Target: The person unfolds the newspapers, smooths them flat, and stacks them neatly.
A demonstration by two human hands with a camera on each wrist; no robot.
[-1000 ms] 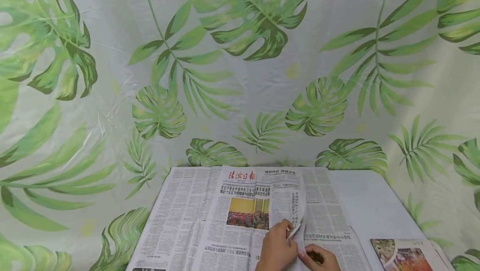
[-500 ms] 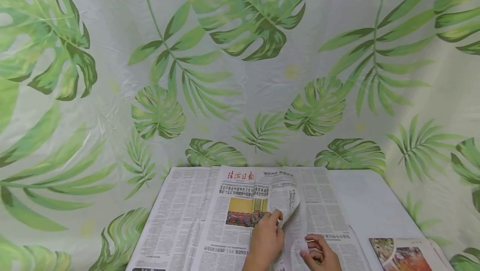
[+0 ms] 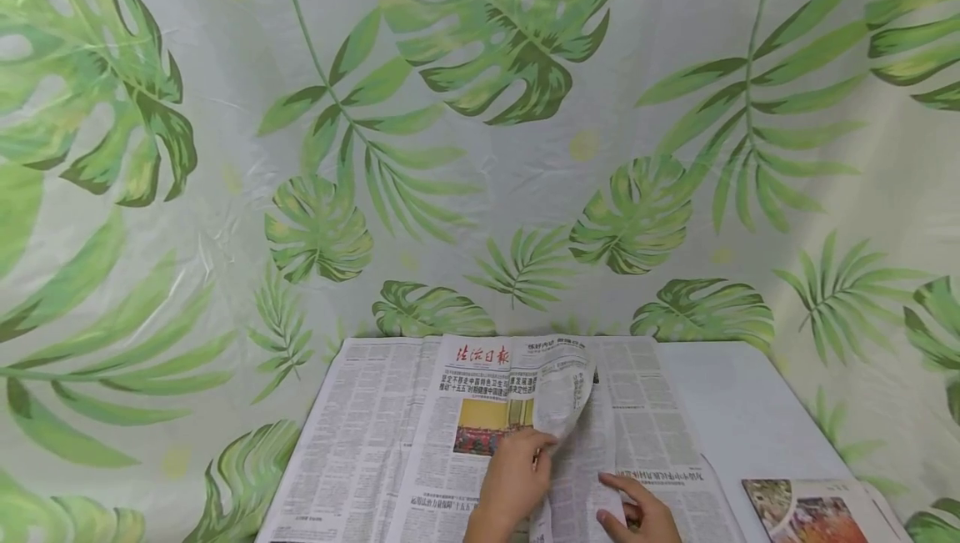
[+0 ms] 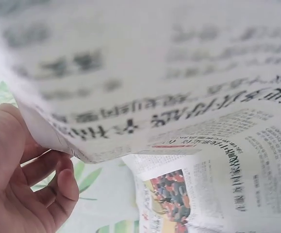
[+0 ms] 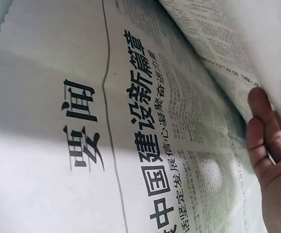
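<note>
A newspaper (image 3: 450, 468) with a red masthead and a colour photo lies spread on the table. My left hand (image 3: 513, 476) pinches the edge of its top page, which curls up and over towards the left. In the left wrist view, the raised page (image 4: 106, 87) passes between the thumb and bent fingers of the left hand (image 4: 33, 179). My right hand (image 3: 641, 514) is beside the sheet underneath, index finger and thumb apart and loosely bent near its edge. In the right wrist view, the right hand (image 5: 276, 145) is close to a blurred raised page (image 5: 256, 39); contact is unclear.
A magazine or booklet (image 3: 813, 510) with colour pictures lies at the table's right front. Bare white tabletop (image 3: 738, 409) shows beyond the newspaper's right edge. A leaf-patterned curtain (image 3: 480, 151) hangs directly behind the table.
My left hand has moved left with the page edge, curling the page further over. My right hand, at first beside the left at the page edge, has separated from it and stays at the right.
</note>
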